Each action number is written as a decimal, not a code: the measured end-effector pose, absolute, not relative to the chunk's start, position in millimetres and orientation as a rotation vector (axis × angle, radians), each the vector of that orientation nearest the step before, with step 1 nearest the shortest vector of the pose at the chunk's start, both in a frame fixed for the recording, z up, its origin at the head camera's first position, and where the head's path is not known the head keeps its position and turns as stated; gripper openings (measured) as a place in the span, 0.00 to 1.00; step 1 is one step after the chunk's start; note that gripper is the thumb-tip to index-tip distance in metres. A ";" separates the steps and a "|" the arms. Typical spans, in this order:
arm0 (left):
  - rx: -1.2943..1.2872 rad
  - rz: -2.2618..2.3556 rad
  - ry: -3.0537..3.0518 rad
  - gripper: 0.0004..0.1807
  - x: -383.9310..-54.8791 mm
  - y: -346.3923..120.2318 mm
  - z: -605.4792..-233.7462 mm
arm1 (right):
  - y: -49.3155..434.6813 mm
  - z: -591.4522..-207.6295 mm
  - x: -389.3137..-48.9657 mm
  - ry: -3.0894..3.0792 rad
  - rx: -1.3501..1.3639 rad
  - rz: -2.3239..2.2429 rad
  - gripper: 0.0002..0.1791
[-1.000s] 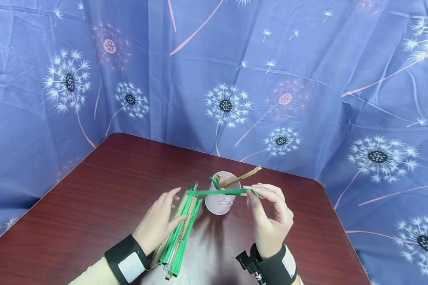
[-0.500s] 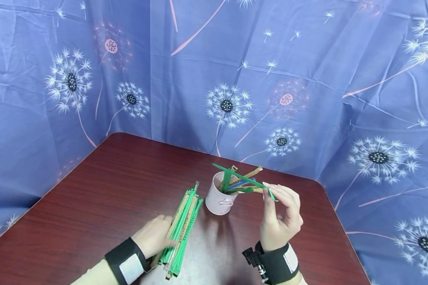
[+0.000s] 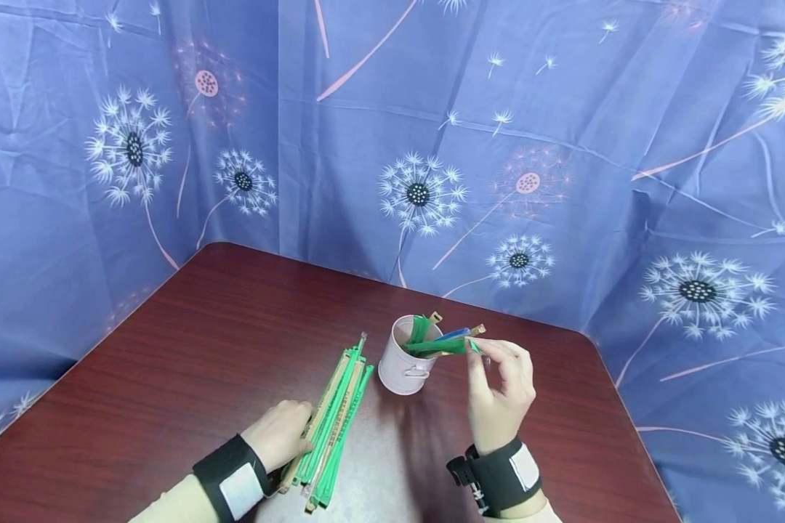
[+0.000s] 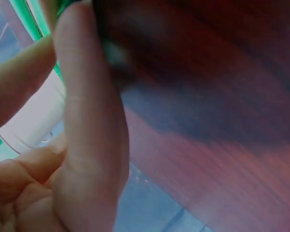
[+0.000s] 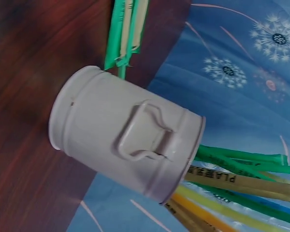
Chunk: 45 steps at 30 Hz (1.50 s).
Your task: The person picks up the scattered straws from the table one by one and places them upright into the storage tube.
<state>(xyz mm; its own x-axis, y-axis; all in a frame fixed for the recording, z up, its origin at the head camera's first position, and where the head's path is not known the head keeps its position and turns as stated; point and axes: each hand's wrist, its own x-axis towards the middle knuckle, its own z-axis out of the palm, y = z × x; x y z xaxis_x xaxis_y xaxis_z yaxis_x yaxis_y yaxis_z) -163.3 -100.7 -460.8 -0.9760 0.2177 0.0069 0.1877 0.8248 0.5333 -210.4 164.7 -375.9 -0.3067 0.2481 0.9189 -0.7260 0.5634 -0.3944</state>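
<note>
A pale pinkish-white metal bucket (image 3: 404,374) stands upright on the table, with wrapped straws leaning out of its mouth. My right hand (image 3: 500,388) is just right of the rim, pinching the end of a green paper-wrapped straw (image 3: 441,346) that reaches over the bucket's mouth. To the left lies a bundle of green and brown paper-wrapped straws (image 3: 336,421). My left hand (image 3: 280,436) grips at the bundle's left side with curled fingers; in the left wrist view, a finger (image 4: 89,111) hides most of what its tip meets. The right hand is not seen in its wrist view.
The dark red wooden table (image 3: 235,319) runs back to a blue dandelion-print cloth (image 3: 340,181) hanging on several sides. A small wire handle (image 5: 145,130) sticks out from the bucket's side. A blue straw (image 3: 453,334) leans among those in the bucket.
My right hand swung right with a green straw, then came back left and lower, laying it over the bucket's mouth. My left hand's fingers went from spread to curled at the bundle.
</note>
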 end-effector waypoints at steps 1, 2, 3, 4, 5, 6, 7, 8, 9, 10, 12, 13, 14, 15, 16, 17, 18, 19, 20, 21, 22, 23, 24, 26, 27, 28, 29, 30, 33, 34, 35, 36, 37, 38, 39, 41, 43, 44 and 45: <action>0.324 0.851 2.951 0.13 -163.3 -101.2 -460.2 | 165.1 -377.0 -211.3 -1.621 0.424 0.998 0.09; 0.324 0.850 2.954 0.13 -163.4 -101.3 -460.7 | 165.6 -377.8 -212.4 -1.635 0.438 0.971 0.09; 0.317 0.852 2.951 0.13 -163.4 -101.6 -460.9 | 166.3 -378.7 -213.4 -1.654 0.454 0.942 0.08; 0.310 0.851 2.947 0.13 -163.3 -102.0 -460.6 | 167.1 -379.5 -214.5 -1.677 0.468 0.911 0.07; 0.302 0.851 2.941 0.13 -163.2 -102.5 -460.5 | 168.0 -380.1 -215.4 -1.701 0.478 0.882 0.06; 0.297 0.855 2.932 0.13 -163.1 -103.0 -460.6 | 168.9 -381.0 -216.1 -1.729 0.487 0.851 0.06; 0.294 0.861 2.923 0.13 -163.0 -103.5 -461.2 | 169.7 -382.1 -216.8 -1.761 0.488 0.822 0.05; 0.294 0.873 2.913 0.13 -163.2 -104.2 -462.4 | 170.5 -383.1 -217.2 -1.796 0.484 0.793 0.04; 0.293 0.886 2.904 0.12 -163.3 -105.1 -463.8 | 171.3 -384.2 -217.4 -1.834 0.474 0.765 0.04; 0.295 0.898 2.899 0.12 -163.9 -105.8 -466.3 | 172.0 -385.3 -217.6 -1.872 0.460 0.736 0.04; 0.303 0.907 2.893 0.11 -166.6 -107.3 -474.5 | 173.0 -387.7 -217.8 -1.940 0.433 0.679 0.04; 0.308 0.909 2.889 0.11 -168.6 -108.2 -479.6 | 173.4 -388.7 -218.0 -1.968 0.421 0.653 0.04; 0.313 0.905 2.887 0.11 -170.6 -109.0 -484.7 | 173.8 -389.6 -218.2 -1.992 0.411 0.623 0.04; 0.320 0.902 2.882 0.11 -172.5 -109.6 -489.4 | 174.0 -390.3 -218.4 -2.011 0.404 0.595 0.04; 0.328 0.909 2.884 0.10 -172.9 -109.8 -490.8 | 174.2 -391.0 -218.6 -2.025 0.399 0.573 0.04; 0.328 0.920 2.878 0.10 -172.9 -109.8 -490.7 | 174.3 -391.6 -218.7 -2.034 0.395 0.553 0.05; 0.326 0.934 2.871 0.10 -172.3 -109.5 -489.1 | 174.4 -391.9 -218.7 -2.043 0.392 0.537 0.05; 0.333 0.959 2.870 0.09 -170.3 -109.0 -485.3 | 174.5 -392.2 -218.8 -2.046 0.391 0.525 0.06; 0.335 0.972 2.874 0.09 -168.2 -108.2 -480.5 | 174.6 -392.4 -218.9 -2.049 0.389 0.517 0.06; 0.331 0.987 2.873 0.09 -166.0 -107.3 -475.0 | 174.6 -392.6 -218.9 -2.050 0.390 0.517 0.07; 0.325 0.998 2.877 0.09 -163.8 -106.0 -469.1 | 174.6 -392.9 -218.9 -2.053 0.391 0.522 0.07; 0.313 0.998 2.873 0.09 -163.0 -105.1 -465.6 | 174.4 -392.9 -218.8 -2.055 0.392 0.530 0.07; 0.308 0.992 2.880 0.09 -162.5 -104.4 -462.8 | 174.0 -392.7 -218.4 -2.056 0.395 0.543 0.08; 0.290 0.987 2.897 0.07 -162.4 -103.2 -458.1 | 172.9 -392.3 -217.6 -2.047 0.406 0.584 0.10; 0.284 0.979 2.914 0.06 -162.7 -102.7 -456.5 | 172.0 -391.8 -216.9 -2.039 0.411 0.608 0.12; 0.281 0.973 2.933 0.05 -163.1 -102.3 -455.3 | 171.1 -391.2 -216.2 -2.030 0.414 0.633 0.14; 0.279 0.972 2.954 0.04 -163.5 -102.3 -454.2 | 170.0 -390.3 -215.6 -2.014 0.421 0.660 0.15; 0.277 0.972 2.972 0.03 -163.9 -102.1 -453.5 | 168.9 -389.2 -215.0 -1.993 0.430 0.681 0.16; 0.283 0.960 3.017 0.03 -164.5 -101.5 -451.8 | 165.9 -385.5 -213.6 -1.934 0.447 0.727 0.18; 0.282 0.968 3.020 0.03 -164.3 -101.4 -451.1 | 165.0 -384.1 -213.1 -1.913 0.453 0.737 0.18; 0.281 0.977 3.025 0.04 -163.9 -101.3 -450.4 | 164.1 -382.7 -212.5 -1.893 0.460 0.744 0.18; 0.277 0.991 3.027 0.04 -163.6 -100.6 -449.8 | 163.2 -381.2 -211.7 -1.877 0.466 0.747 0.19; 0.284 1.005 3.043 0.04 -163.5 -100.2 -449.1 | 162.5 -379.9 -210.9 -1.863 0.470 0.754 0.19; 0.295 1.024 3.057 0.04 -163.2 -99.6 -448.2 | 161.6 -378.5 -210.1 -1.848 0.477 0.758 0.20; 0.309 1.051 3.077 0.03 -163.1 -98.7 -447.3 | 160.8 -377.1 -209.2 -1.836 0.483 0.764 0.20; 0.337 1.107 3.119 0.02 -163.4 -96.5 -444.8 | 159.0 -374.4 -207.1 -1.818 0.499 0.774 0.22; 0.371 1.163 3.162 0.02 -163.8 -93.9 -441.6 | 156.9 -372.0 -204.9 -1.807 0.520 0.791 0.23; 0.383 1.189 3.175 0.03 -163.9 -92.6 -439.7 | 155.8 -370.9 -203.6 -1.804 0.531 0.801 0.23; 0.387 1.213 3.190 0.03 -164.1 -91.4 -438.0 | 154.6 -369.9 -202.3 -1.802 0.542 0.810 0.23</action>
